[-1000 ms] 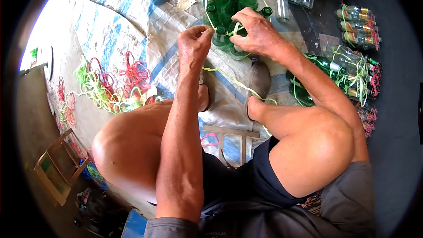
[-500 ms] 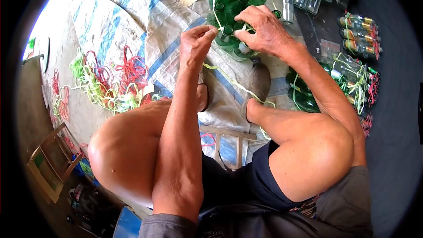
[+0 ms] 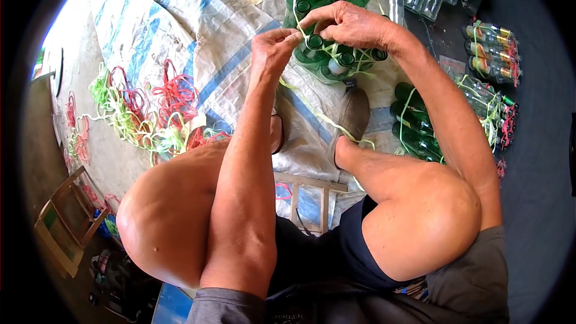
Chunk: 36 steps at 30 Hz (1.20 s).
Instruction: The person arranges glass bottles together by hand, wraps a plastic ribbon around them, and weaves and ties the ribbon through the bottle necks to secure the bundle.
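- At 6 o'clock, nearest me, a wooden frame (image 3: 310,181) lies between my knees, with patches of a striped sheet (image 3: 225,63) under and around it.
- Toward 2 o'clock is my right shoe (image 3: 354,113); a loose pale-green strip (image 3: 321,115) trails beside it.
- At 12 o'clock, my left hand (image 3: 273,51) pinches a thin strap (image 3: 298,12) between thumb and fingertips, by a bottle neck.
- At 1 o'clock, my right hand (image 3: 355,25) is curled over the bottles, index finger reaching to the strap near my left fingertips; I cannot tell whether it grips.
- Under and around my hands, between 12 and 1 o'clock, green bottles (image 3: 309,60) stand clustered, strapping among their necks.
- Between 9 and 10 o'clock is a red and green tangle (image 3: 174,91).
- Farther off, banded green bottles (image 3: 414,117) lie near 3 o'clock and banded clear bottles (image 3: 492,51) at 2 o'clock.
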### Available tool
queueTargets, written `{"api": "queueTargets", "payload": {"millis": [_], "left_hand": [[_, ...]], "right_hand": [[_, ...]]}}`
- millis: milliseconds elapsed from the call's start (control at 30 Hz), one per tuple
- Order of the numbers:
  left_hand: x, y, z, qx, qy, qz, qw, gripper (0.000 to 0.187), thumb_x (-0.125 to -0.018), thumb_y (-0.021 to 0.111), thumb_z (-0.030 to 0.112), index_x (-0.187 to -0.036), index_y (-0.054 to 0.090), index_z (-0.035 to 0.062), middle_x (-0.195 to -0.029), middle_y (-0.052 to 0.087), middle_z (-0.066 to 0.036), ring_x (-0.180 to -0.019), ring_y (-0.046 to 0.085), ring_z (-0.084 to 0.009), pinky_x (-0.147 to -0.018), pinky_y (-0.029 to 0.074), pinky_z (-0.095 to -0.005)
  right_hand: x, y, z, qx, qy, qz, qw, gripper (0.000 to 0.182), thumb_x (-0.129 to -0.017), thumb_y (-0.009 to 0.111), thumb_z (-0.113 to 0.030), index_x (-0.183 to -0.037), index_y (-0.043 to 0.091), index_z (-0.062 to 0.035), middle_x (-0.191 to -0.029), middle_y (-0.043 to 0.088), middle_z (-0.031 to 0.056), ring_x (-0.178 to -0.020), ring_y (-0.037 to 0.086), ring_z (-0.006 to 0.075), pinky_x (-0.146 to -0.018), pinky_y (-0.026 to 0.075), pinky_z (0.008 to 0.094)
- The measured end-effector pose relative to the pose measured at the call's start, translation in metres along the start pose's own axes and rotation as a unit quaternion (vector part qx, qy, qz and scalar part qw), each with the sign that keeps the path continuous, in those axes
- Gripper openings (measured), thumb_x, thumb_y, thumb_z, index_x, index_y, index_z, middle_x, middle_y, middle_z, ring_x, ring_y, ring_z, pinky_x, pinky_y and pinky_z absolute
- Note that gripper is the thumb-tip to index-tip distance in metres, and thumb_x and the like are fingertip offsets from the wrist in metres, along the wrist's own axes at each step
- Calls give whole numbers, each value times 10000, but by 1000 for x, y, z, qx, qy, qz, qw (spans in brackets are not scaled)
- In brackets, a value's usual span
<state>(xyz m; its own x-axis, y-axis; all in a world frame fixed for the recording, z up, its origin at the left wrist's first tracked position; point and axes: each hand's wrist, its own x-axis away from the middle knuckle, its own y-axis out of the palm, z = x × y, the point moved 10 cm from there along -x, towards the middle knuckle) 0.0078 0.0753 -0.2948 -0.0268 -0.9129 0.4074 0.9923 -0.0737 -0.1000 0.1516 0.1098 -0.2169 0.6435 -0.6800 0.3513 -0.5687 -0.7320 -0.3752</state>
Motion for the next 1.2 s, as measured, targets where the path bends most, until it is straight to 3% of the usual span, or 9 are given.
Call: {"api": "queueTargets", "payload": {"millis": [67,200,300,400,533,633,933,1033,1200], "left_hand": [[-2,1,2,-4,-1,6,1000,319,-913,831,225,-1081,800,-44,-851,700,5,-753,578,-87,-683,461,-255],[-8,4,-4,6,12,17,1000,326,-892,840,248,-1027,806,-47,-794,699,-7,-707,575,-89,-642,475,-271],[-5,3,-6,-12,3,16,1000,335,-914,843,280,-1024,807,-34,-793,670,24,-709,542,-73,-635,433,-256],[-7,0,-4,-35,5,20,999,344,-918,844,301,-1009,810,-29,-780,660,26,-698,533,-70,-620,425,-258],[-10,2,-4,-5,20,16,1000,358,-918,844,326,-1008,814,-19,-765,645,31,-684,522,-68,-601,409,-262],[-10,5,1,-5,29,6,1000,366,-920,841,346,-1017,818,-6,-742,622,43,-652,494,-61,-569,376,-262],[-7,9,20,-4,26,-7,1000,376,-920,839,382,-995,821,15,-645,499,85,-568,389,-49,-507,279,-269],[-3,15,24,-8,18,-22,1000,361,-921,838,381,-983,823,25,-638,485,87,-564,380,-47,-507,271,-270],[-3,17,22,-9,13,-28,999,330,-925,834,378,-961,829,50,-626,489,85,-546,380,-46,-500,275,-264]], "right_hand": [[0,0,3,-14,19,-18,1000,507,-823,566,-11,-1295,732,-95,-895,736,86,-843,663,166,-809,541,313],[-5,8,4,88,41,-75,992,471,-812,545,-10,-1246,722,-61,-855,613,22,-791,556,128,-726,474,304],[-12,12,2,108,-9,-53,993,425,-808,541,9,-1192,710,-57,-892,635,58,-819,603,185,-760,499,334],[-4,7,-5,227,-5,-9,974,368,-810,555,21,-1146,682,-61,-949,650,118,-898,658,298,-820,527,400],[7,4,-25,308,-100,81,943,293,-812,605,6,-1095,645,-54,-971,633,175,-981,658,402,-876,538,473],[12,3,-28,337,-52,81,937,343,-809,653,-22,-1146,691,-71,-1072,682,165,-1083,682,375,-957,554,461],[34,-9,-54,421,-27,146,895,254,-823,683,-105,-1072,734,-94,-1045,679,111,-1109,665,315,-964,556,472],[40,-12,-60,438,-92,190,874,113,-848,688,-127,-939,670,-62,-946,605,101,-978,621,320,-850,535,464],[48,-26,-54,418,-62,185,887,152,-842,737,-179,-868,666,-47,-922,584,109,-953,602,316,-848,513,444]]}}
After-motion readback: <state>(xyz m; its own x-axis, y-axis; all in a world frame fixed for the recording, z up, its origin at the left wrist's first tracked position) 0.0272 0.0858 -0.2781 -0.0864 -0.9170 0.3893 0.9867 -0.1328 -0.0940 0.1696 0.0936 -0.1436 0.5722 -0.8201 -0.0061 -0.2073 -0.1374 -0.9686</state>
